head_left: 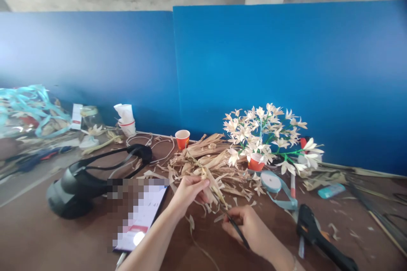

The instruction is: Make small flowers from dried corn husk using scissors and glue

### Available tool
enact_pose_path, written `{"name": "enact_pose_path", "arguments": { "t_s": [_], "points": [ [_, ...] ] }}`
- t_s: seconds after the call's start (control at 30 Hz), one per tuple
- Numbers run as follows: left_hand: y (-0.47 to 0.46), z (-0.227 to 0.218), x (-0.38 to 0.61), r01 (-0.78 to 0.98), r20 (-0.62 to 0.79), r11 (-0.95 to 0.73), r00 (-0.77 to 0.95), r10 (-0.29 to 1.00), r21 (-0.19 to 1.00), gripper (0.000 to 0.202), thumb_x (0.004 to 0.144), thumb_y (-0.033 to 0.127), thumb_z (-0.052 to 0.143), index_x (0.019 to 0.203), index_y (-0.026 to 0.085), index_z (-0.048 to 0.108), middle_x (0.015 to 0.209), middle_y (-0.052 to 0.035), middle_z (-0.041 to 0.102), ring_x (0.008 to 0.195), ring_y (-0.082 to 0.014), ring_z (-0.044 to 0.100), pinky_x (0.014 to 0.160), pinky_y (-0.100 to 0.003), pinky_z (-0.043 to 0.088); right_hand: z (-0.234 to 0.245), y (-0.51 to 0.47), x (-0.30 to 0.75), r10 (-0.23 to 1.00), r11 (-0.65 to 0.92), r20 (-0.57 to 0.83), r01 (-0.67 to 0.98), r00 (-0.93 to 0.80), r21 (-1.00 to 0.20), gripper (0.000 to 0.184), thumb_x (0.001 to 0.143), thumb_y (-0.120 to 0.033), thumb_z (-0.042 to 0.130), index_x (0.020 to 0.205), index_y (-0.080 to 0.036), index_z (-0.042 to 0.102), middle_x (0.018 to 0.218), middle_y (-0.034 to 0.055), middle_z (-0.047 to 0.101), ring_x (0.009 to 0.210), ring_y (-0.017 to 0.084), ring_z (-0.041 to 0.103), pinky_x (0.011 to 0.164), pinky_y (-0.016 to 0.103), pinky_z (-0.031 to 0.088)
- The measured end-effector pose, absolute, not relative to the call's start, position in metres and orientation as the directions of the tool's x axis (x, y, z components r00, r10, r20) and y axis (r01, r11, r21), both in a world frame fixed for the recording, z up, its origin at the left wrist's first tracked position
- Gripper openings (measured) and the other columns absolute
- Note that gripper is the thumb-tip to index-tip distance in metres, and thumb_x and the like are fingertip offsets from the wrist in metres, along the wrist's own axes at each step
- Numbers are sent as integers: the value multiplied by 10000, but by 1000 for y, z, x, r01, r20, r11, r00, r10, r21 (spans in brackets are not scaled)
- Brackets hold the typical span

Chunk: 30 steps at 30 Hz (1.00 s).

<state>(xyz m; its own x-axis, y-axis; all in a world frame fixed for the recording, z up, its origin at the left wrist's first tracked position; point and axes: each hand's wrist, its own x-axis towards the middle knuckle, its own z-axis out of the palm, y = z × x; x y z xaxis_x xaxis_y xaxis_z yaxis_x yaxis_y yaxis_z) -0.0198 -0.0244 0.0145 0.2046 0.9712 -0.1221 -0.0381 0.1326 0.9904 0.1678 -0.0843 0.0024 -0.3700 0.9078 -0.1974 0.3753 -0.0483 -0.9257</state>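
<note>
Between thumb and fingers, my left hand point(192, 190) pinches a pale dried husk strip point(214, 184) over the middle of the table. My right hand point(243, 226) is closed around a slim dark tool point(238, 230); its exact kind is hard to make out. The tool's front end meets the lower part of the strip. Just behind both hands lies a heap of dried husks point(203, 154), some of it hidden by my left hand. White husk flowers point(251, 129) on green stems stand in a red paper cup point(256, 163) to the right.
A tablet point(143, 216) and a black headset point(74, 190) lie left. An orange cup point(182, 139) stands behind the heap. At right are a ribbon roll point(271, 181), a black glue gun point(321, 237) and a turquoise packet point(331, 191). A blue panel point(270, 59) bounds the back.
</note>
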Motion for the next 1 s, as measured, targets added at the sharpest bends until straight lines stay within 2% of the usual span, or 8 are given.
{"name": "enact_pose_path", "arguments": {
  "t_s": [0.17,0.3,0.5,0.77,1.0],
  "points": [
    [-24,15,-22,-7,-103,107,226,969,994,284,669,379,629,534,132,602,395,-13,603,364,-117,549,384,-184,398,9,-85,169,905,-60,-238,449,-352,-892,221,725,-336,556,658,-126,574,451,-56,421,391,39,331,370,151,228],
    [-26,17,-21,24,-98,95,225,969,995,273,673,367,627,524,138,613,385,-15,596,362,-121,549,369,-180,379,11,-85,169,907,-61,-235,444,-349,-894,208,714,-327,568,654,-128,574,439,-61,428,373,28,338,355,137,233],
    [-26,24,-22,13,-92,91,167,982,996,325,660,395,635,456,145,589,413,-33,607,373,-125,547,395,-201,415,15,-85,165,876,-199,-357,432,-324,-880,222,666,-358,598,717,-148,545,421,-76,466,310,43,372,302,142,289],
    [-21,16,-23,39,-55,51,106,993,998,313,658,401,633,475,156,565,383,-5,573,356,-128,537,383,-210,425,6,-85,167,877,-164,-331,431,-347,-887,256,654,-380,616,729,-141,564,439,-71,466,345,50,405,300,133,311],
    [-23,16,-20,42,-65,62,81,995,997,312,671,391,622,476,154,564,351,3,556,333,-118,514,363,-200,405,2,-85,167,891,-140,-305,436,-337,-889,207,681,-343,575,730,-142,587,458,-64,466,352,50,407,309,132,308]
  ]
}}
